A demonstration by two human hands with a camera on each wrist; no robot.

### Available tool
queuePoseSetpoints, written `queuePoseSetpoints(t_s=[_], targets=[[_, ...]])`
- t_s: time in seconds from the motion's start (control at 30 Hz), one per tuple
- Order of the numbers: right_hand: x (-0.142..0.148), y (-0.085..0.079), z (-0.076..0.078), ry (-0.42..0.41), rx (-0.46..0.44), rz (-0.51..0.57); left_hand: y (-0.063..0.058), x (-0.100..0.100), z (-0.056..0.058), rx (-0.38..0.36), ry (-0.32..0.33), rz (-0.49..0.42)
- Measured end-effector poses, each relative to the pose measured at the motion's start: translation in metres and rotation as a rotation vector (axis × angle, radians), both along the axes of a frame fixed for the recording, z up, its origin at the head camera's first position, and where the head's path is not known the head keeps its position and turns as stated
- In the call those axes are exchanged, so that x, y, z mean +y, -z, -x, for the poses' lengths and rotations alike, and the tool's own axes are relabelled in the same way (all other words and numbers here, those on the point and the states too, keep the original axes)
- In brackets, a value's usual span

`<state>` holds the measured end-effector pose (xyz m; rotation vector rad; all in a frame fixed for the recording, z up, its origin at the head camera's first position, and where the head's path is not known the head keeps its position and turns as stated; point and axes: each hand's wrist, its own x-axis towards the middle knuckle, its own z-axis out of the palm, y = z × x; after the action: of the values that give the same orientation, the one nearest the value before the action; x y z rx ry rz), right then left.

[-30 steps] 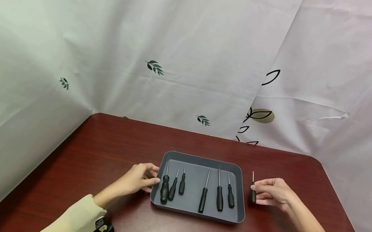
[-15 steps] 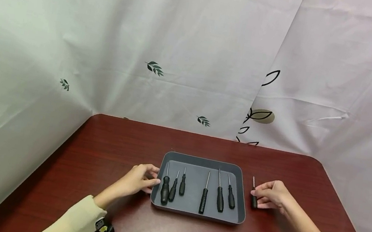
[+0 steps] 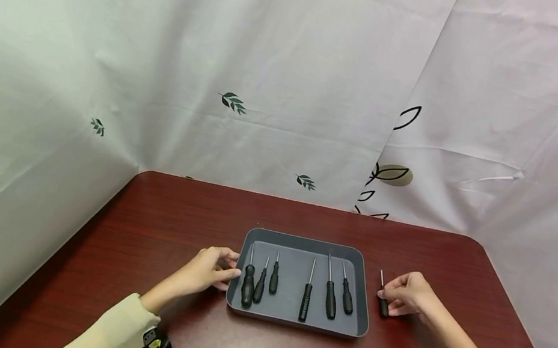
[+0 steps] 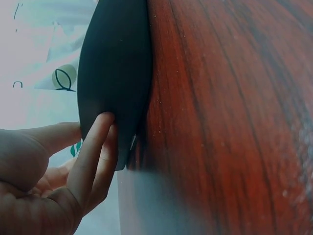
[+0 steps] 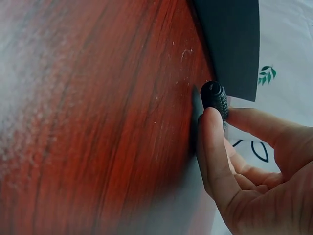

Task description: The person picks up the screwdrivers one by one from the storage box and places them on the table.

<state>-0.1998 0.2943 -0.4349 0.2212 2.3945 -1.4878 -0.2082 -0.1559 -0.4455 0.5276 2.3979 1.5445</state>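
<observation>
A grey rectangular tray (image 3: 288,288) lies on the table with several black-handled screwdrivers in it, shafts pointing away from me. My left hand (image 3: 211,267) grips the tray's left side, thumb at the rim and fingertips against the outer wall (image 4: 117,63), as the left wrist view shows. To the right of the tray, my right hand (image 3: 408,293) pinches a small screwdriver (image 3: 384,308) by its black handle between thumb and fingers. Its thin shaft points to the far side. In the right wrist view the ridged handle end (image 5: 213,95) faces the camera, close over the wood.
Inside the tray, three screwdrivers, one with a thick handle (image 3: 247,288), stand on the left and three, including a ridged one (image 3: 305,303), on the right. The reddish-brown table (image 3: 185,214) ends at a white printed curtain (image 3: 294,79) behind and at both sides.
My right hand has lowered the screwdriver and brought it slightly toward me, beside the tray's right wall. The left hand and the tray stay in place.
</observation>
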Motion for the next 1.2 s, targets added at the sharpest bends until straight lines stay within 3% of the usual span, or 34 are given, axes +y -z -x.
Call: queuePoseSetpoints(t_s=[0.6,0.9,1.2], targets=[[-0.0002,-0.0012,0.0019,-0.050,0.019,-0.046,-0.0018,0.0017,0.0008,-0.002,0.001,-0.001],[-0.0016,0.0022,-0.0014,-0.030,0.015,-0.024,-0.0008,-0.0006,-0.0008,0.008,0.006,0.013],[0.0011,-0.0074,-0.0006,-0.004,0.039,-0.036,-0.0003,-0.0001,-0.0010,0.009,0.000,0.009]])
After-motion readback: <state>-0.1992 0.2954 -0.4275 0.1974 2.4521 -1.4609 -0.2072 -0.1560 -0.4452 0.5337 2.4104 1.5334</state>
